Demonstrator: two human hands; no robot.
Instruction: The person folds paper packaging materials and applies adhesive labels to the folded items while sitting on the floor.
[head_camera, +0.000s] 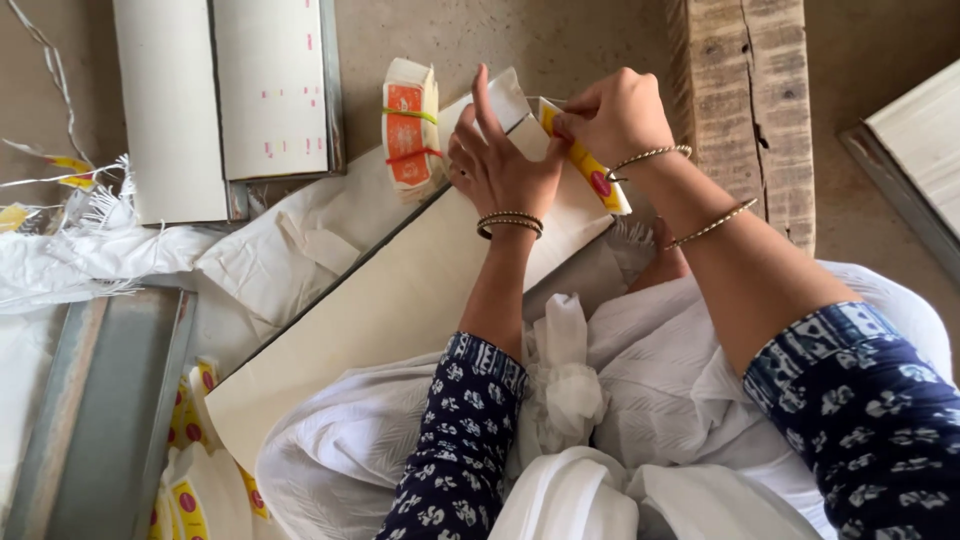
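Head | right hand (612, 115) pinches yellow label (590, 170) | left hand (495, 165) presses cream board (400, 300)

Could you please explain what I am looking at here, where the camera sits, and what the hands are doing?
There is no machine here: this is a person working with two bare hands, filmed by a camera worn on their head and looking down, so the arms reach in from the bottom.

The left hand presses flat on a long cream-coloured board that lies slanted across the lap. The right hand pinches a narrow yellow label strip with a red dot at the board's far corner.

Next to the left hand lies a bundle of orange labels tied with bands. Further left lie more cream boards, and a wooden block stands on the right. White cloth covers the lap.
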